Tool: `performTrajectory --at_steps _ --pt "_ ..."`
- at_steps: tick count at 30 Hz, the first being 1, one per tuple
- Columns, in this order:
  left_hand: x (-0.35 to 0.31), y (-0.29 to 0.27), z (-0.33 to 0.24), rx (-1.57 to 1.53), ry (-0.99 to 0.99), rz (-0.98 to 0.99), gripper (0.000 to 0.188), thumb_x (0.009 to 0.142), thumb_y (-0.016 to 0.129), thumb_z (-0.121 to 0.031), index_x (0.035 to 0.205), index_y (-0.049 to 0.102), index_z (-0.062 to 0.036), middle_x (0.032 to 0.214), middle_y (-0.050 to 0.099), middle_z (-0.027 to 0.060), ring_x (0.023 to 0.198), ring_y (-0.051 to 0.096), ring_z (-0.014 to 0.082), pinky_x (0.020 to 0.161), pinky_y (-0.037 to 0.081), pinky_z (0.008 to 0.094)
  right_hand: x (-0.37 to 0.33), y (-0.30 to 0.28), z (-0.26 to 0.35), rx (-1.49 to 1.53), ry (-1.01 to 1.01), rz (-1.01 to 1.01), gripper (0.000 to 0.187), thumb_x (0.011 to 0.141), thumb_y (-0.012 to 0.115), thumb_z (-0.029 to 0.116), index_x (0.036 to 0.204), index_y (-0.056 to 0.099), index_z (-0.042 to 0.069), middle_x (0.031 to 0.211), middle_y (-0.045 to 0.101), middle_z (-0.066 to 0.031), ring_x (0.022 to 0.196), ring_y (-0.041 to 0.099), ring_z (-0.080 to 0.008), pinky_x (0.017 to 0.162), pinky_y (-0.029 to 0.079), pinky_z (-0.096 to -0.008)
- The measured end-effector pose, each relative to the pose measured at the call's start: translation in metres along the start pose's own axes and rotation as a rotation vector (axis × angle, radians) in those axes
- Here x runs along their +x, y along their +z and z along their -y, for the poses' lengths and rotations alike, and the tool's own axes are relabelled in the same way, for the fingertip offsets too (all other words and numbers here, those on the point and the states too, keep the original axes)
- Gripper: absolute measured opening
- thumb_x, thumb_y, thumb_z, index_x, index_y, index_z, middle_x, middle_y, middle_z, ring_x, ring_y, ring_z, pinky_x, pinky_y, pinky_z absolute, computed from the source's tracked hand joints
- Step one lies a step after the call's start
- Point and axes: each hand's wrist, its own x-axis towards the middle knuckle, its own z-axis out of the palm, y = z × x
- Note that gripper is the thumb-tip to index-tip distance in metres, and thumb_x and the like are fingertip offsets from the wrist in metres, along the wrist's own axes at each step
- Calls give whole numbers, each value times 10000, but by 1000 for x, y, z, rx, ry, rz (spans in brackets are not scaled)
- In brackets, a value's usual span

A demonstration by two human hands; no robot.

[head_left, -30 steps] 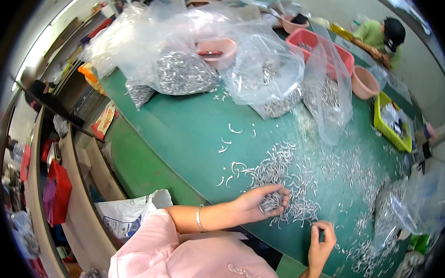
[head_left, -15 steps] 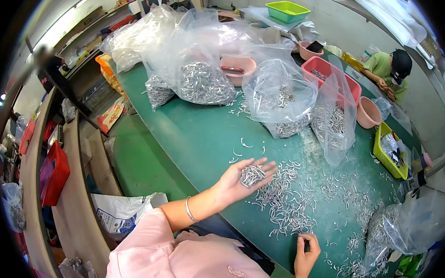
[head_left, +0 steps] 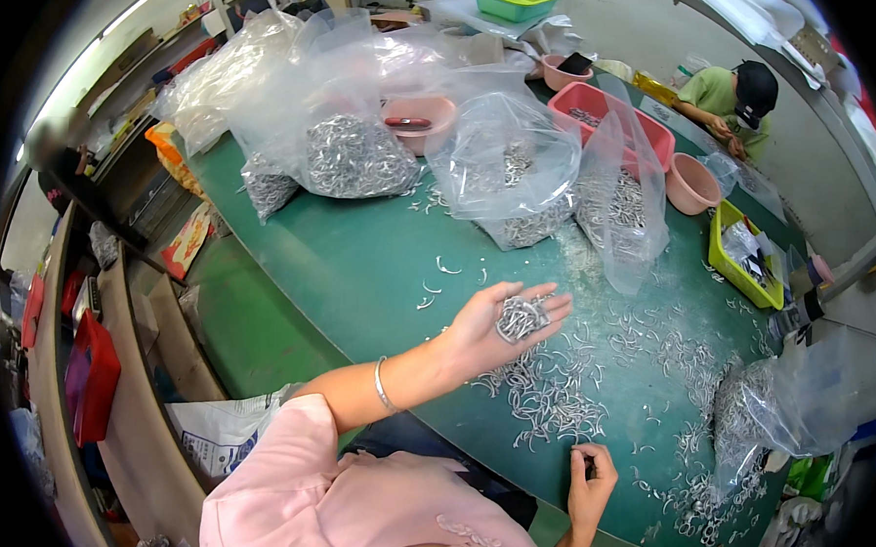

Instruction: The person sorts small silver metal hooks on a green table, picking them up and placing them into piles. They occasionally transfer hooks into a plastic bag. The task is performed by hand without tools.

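Observation:
Palm up, my left hand (head_left: 485,324) is raised over the green table with its fingers stretched out. A heap of small curved silvery metal pieces (head_left: 522,319) rests in that palm. Below and beyond it, a loose spread of the same curved pieces (head_left: 555,401) covers part of the tabletop. My right hand (head_left: 593,479) is at the near edge of this spread, its fingers curled with thumb and fingertips together. Whatever it pinches, if anything, is too small to make out.
Clear plastic bags of metal pieces (head_left: 355,157) stand along the far side, and another bag (head_left: 745,414) leans at the right. A red basin (head_left: 649,136), a pink bowl (head_left: 693,185) and a yellow-green basket (head_left: 742,257) stand far right. A person in green (head_left: 729,105) sits beyond.
The view has shifted, with the table's things sliding left and up in it. My left hand, still bearing the heap, has moved right and up over the spread; my right hand stays near the edge.

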Motion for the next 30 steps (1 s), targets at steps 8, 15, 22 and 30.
performTrajectory --at_steps 8,15,22,30 --pt "98 110 0 46 137 135 471 1020 316 -216 1398 358 62 1459 390 270 1358 398 402 1135 352 524 0 -1 -3 6 32 -43 42 840 652 -14 880 652 -30 821 630 -80 667 510 -137 604 405 -260" --pt "219 119 -11 188 439 65 372 996 348 -275 1183 542 -19 1160 586 205 1011 581 341 935 468 577 -1 1 -4 20 23 -57 38 840 653 -12 877 654 -20 835 647 -84 681 538 -138 600 409 -260" --pt "225 133 -26 689 439 -53 267 949 428 -152 1100 559 25 1009 627 127 953 605 284 948 487 462 -1 -1 4 -46 -15 -21 48 859 635 -7 904 630 -24 884 610 -78 767 531 -161 661 406 -268" --pt "5 17 2 1802 710 364 307 935 575 -86 1233 614 -26 1263 611 122 1221 548 291 1047 419 423 11 10 30 -460 -196 137 339 806 719 86 1128 627 28 1256 543 -139 1182 480 -356 962 393 -444"
